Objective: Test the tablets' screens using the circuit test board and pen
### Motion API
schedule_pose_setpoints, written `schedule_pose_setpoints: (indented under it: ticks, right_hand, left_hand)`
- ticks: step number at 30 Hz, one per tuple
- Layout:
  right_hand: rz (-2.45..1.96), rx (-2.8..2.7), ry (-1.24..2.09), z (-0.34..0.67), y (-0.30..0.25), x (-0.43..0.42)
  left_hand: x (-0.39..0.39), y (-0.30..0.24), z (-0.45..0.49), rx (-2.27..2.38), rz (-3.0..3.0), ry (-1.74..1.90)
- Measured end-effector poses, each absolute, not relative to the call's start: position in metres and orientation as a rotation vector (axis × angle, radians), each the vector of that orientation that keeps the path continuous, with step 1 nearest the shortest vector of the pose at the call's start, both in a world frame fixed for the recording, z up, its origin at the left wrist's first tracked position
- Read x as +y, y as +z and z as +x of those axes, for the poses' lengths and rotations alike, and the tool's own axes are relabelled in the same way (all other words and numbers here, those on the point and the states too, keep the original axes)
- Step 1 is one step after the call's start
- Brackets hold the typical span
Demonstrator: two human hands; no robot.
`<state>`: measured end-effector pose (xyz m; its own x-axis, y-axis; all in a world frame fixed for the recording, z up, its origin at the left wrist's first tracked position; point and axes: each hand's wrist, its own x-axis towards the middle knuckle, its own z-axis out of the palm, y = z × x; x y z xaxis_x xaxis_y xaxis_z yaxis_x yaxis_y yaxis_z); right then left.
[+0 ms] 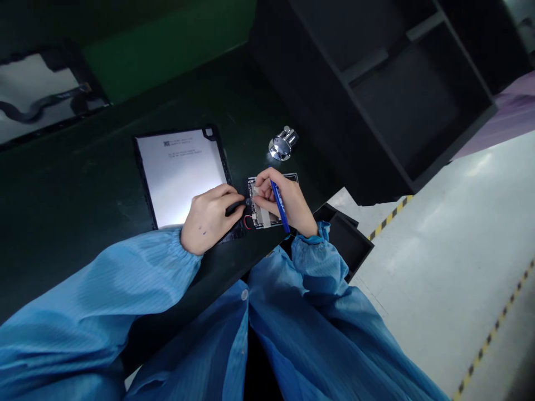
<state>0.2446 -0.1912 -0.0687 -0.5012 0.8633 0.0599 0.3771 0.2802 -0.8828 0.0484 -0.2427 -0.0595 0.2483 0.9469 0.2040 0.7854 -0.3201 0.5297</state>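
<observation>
Partly, the small work spot is covered by the fingers: the narrow circuit board with pale tape strips (pixel 264 218) lies near the table's edge under the right hand (pixel 288 201), which hides much of its middle, and the black flexible strip (pixel 234 207) at the board's left end is too dark to follow. The print on the flat panel with a whitish back and black frame (pixel 184 172) is too small to read, its lower edge is covered by the left hand (pixel 212 216), and a similar panel (pixel 33 94) at upper left is cut off. The left hand lies palm down, thumb and forefinger on either side of the strip; whether they pinch it I cannot tell. The right hand is curled, fingertips low at the board's left end, with a slim blue pen-like tool (pixel 280 207) clasped slantwise in it. Both wrists are in light-blue elastic cuffs. Beyond the board, a shiny silver metal object (pixel 281 146) stands on the dark green tabletop (pixel 83 184). Big black bins (pixel 422 100) rise at upper right, above a pale floor (pixel 455 234) with yellow-and-black striped tape (pixel 388 217).
</observation>
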Motion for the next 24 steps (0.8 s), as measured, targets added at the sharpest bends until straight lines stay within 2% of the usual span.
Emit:
schedule_pose_setpoints:
  ticks: [6, 10, 13, 18, 24]
  right_hand:
    - [-1.213, -2.047, 1.017, 0.234, -0.071, -0.194]
    - [-1.218, -1.841, 1.033, 0.234, -0.071, -0.198]
    - [-1.130, -1.893, 1.000, 0.239, -0.061, -0.202]
    - [-0.880, -2.554, 0.856, 0.238, -0.052, -0.208]
    - [-0.812, -2.720, 0.805, 0.228, -0.063, -0.206]
  left_hand:
    - [-0.241, -0.062, 0.054, 1.575, 2.273, 0.728]
    - [-0.241, -0.042, 0.042, 1.563, 2.202, 0.698]
    - [-0.256, -0.019, 0.008, 1.613, 1.879, 0.784]
    - [-0.308, -0.002, -0.048, 1.852, 1.103, 0.716]
    - [-0.328, -0.002, -0.048, 1.756, 0.642, 0.783]
